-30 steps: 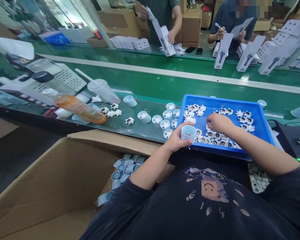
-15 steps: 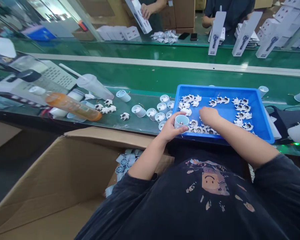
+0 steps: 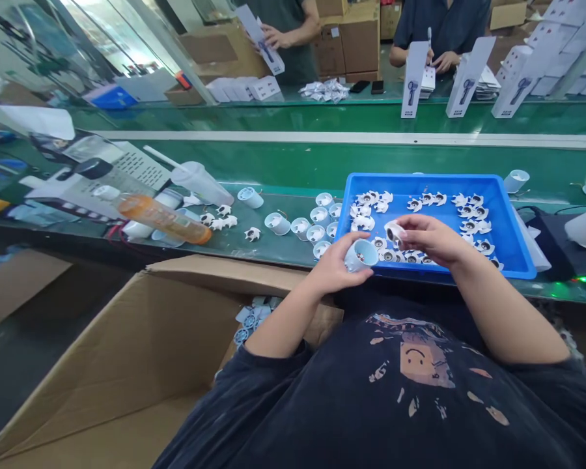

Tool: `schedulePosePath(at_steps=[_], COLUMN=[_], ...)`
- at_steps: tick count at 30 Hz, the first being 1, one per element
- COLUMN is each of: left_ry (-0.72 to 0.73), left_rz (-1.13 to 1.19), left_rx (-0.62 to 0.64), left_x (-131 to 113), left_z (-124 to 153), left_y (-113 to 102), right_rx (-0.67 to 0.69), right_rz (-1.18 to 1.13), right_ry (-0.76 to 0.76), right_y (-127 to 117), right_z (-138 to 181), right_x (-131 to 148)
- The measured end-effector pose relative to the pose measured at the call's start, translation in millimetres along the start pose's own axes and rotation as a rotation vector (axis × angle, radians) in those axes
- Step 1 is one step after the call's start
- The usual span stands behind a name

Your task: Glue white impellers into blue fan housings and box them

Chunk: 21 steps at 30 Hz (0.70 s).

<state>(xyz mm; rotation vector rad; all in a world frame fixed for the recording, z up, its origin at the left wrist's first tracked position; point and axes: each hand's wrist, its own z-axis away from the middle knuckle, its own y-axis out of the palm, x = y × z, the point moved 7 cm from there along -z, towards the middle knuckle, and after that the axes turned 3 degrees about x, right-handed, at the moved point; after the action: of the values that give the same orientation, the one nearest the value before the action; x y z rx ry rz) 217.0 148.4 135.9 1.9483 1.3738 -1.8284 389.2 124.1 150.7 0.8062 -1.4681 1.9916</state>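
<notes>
My left hand [image 3: 334,267] is closed round a small pale-blue cylindrical housing [image 3: 362,254], held tilted at the near left corner of a blue tray [image 3: 510,251]. My right hand [image 3: 427,238] pinches a small white fan impeller [image 3: 394,232] just above the tray, close to the housing. Several more white impellers [image 3: 469,212] lie scattered in the tray. Left of the tray, several empty housings [image 3: 308,228] stand on the green bench.
An open cardboard box [image 3: 141,352] with more housings sits at my lower left. An orange bottle [image 3: 163,219], a lidded cup with straw [image 3: 200,182] and loose impellers [image 3: 219,218] lie left. Across the green conveyor [image 3: 322,159], two people handle white boxes [image 3: 413,81].
My right hand has lifted out of the tray with one impeller and drawn towards the housing. My left hand has tilted the housing slightly.
</notes>
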Motion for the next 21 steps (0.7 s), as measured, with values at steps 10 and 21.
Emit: schedulePosePath(at_steps=[10, 21], left_ry=[0.286, 0.330], left_rz=[-0.373, -0.456], left_rx=[0.016, 0.022], left_x=[-39, -57], left_z=[-3, -8], left_y=[36, 33], right_rx=[-0.299, -0.226], right_rz=[-0.134, -0.113], right_ry=[-0.334, -0.484], right_y=[16, -2], right_z=[53, 64], right_x=[14, 19])
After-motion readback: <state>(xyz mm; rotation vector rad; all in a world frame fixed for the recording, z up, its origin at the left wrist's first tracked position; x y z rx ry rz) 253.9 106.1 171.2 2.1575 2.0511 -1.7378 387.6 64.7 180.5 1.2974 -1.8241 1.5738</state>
